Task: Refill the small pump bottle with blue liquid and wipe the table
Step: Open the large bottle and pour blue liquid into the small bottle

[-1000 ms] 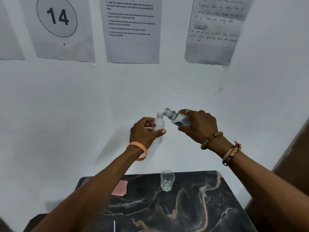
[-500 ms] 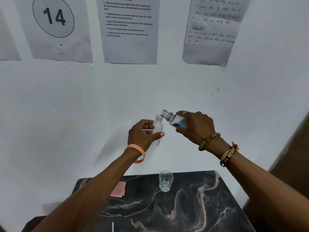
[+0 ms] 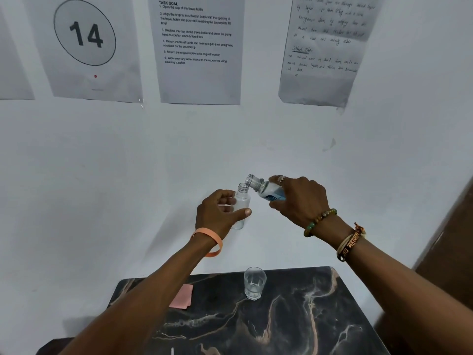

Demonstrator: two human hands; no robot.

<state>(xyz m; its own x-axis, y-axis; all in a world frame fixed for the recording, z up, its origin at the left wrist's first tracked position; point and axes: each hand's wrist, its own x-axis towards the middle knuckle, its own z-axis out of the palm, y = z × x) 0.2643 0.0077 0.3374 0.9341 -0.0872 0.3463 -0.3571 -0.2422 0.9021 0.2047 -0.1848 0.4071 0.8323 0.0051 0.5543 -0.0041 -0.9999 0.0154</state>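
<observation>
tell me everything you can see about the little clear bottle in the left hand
The small bottle is clear and plastic-looking, a slim cylinder with a narrower threaded neck, open, with no pump or cap on it. It looks empty; no blue shows inside. It is upright in the air, gripped by the left hand, thumb across its front. The tilted larger bottle in the right hand has its open mouth just above the neck; contact is unclear.
</observation>
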